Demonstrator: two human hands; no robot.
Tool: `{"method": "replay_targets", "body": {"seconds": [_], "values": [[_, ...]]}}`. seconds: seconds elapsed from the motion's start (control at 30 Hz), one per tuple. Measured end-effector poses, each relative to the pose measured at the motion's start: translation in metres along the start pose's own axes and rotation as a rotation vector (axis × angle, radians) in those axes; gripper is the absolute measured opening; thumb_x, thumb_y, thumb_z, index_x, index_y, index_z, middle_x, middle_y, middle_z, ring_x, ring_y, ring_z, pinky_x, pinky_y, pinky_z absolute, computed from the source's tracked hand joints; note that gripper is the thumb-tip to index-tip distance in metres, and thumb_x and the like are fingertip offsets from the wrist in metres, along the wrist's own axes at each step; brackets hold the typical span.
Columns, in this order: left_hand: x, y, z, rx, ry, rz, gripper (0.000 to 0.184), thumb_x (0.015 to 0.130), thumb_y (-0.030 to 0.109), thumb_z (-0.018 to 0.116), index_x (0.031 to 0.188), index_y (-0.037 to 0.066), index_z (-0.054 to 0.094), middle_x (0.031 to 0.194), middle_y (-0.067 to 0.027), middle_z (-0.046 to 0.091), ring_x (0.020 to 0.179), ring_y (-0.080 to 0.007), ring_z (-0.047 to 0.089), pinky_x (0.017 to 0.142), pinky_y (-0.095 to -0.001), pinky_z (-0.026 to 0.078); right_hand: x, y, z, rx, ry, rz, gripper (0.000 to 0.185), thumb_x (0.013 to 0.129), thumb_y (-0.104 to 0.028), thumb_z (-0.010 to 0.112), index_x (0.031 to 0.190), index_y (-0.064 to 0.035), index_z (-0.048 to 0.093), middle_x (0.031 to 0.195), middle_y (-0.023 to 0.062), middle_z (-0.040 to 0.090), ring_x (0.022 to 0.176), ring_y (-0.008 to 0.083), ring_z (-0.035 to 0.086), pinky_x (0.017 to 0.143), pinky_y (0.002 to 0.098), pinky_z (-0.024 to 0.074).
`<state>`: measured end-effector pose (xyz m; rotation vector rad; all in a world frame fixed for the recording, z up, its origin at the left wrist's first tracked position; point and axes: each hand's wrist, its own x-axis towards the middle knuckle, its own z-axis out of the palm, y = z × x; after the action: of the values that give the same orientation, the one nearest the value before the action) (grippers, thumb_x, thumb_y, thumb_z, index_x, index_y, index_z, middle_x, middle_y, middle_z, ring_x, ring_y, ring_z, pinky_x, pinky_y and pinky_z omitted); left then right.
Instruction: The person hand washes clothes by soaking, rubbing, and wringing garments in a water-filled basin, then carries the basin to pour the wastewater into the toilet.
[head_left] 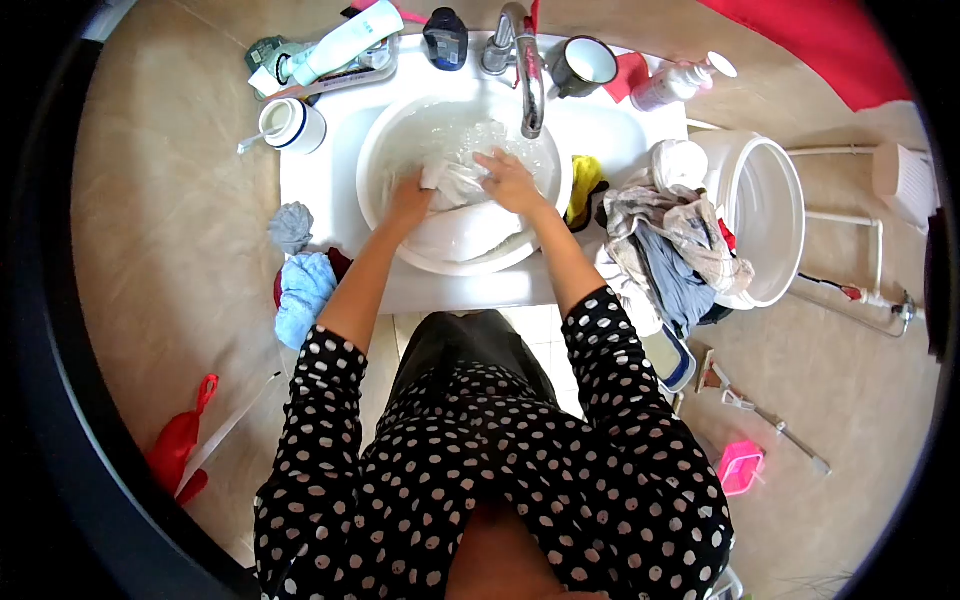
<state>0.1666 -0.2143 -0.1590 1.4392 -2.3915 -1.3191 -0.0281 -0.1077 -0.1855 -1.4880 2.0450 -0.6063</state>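
A round white basin [370, 170] with water in it stands in the sink, below the metal faucet [532, 85]. White cloth [460, 185] lies partly under the water, with a broad pale part swelling towards the basin's near rim. At the left of the cloth is my left hand [408, 198], its fingers closed on the cloth's edge and partly hidden. My right hand [508, 182] is at the cloth's right side, fingers spread and touching or just over it.
Bottles and a tube [350, 40], a white jar [298, 125], a dark mug [585, 66] and a pump bottle [672, 86] line the sink's edges. Clothes [675, 245] are heaped beside a white bucket [775, 220] at right. Blue cloth [305, 290] hangs at left.
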Motion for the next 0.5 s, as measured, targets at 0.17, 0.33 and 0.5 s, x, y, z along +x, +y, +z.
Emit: {"method": "replay_targets", "body": {"seconds": [0.17, 0.33, 0.5], "values": [[-0.027, 0.045, -0.056, -0.485, 0.162, 0.188, 0.041, 0.090, 0.019, 0.049, 0.126, 0.000, 0.053, 0.110, -0.0162, 0.065, 0.102, -0.0234, 0.060, 0.089, -0.0335, 0.045, -0.021, 0.009, -0.016, 0.323, -0.020, -0.007, 0.070, 0.086, -0.034, 0.062, 0.144, -0.0072, 0.033, 0.146, 0.0272, 0.030, 0.137, 0.0400, 0.026, 0.113, 0.0424, 0.0215], [-0.072, 0.142, -0.130, -0.702, 0.260, 0.250, 0.035, 0.087, 0.010, 0.051, 0.119, -0.003, 0.057, 0.099, -0.0062, 0.063, 0.090, -0.0127, 0.055, 0.082, -0.0256, 0.043, -0.052, -0.014, -0.026, 0.239, 0.015, -0.025, 0.116, 0.069, -0.046, 0.078, 0.150, -0.0060, 0.006, 0.152, 0.0267, 0.014, 0.142, 0.0415, 0.014, 0.115, 0.0451, 0.0172], [-0.111, 0.212, -0.176, -0.883, 0.315, 0.489, 0.030, 0.087, 0.006, 0.053, 0.115, -0.003, 0.058, 0.100, -0.0040, 0.063, 0.090, -0.0118, 0.056, 0.082, -0.0258, 0.044, -0.049, -0.056, -0.029, 0.140, 0.065, 0.095, 0.134, 0.057, -0.049, 0.085, 0.151, -0.0111, -0.002, 0.156, 0.0219, 0.004, 0.143, 0.0414, 0.009, 0.113, 0.0559, 0.0149]]}}
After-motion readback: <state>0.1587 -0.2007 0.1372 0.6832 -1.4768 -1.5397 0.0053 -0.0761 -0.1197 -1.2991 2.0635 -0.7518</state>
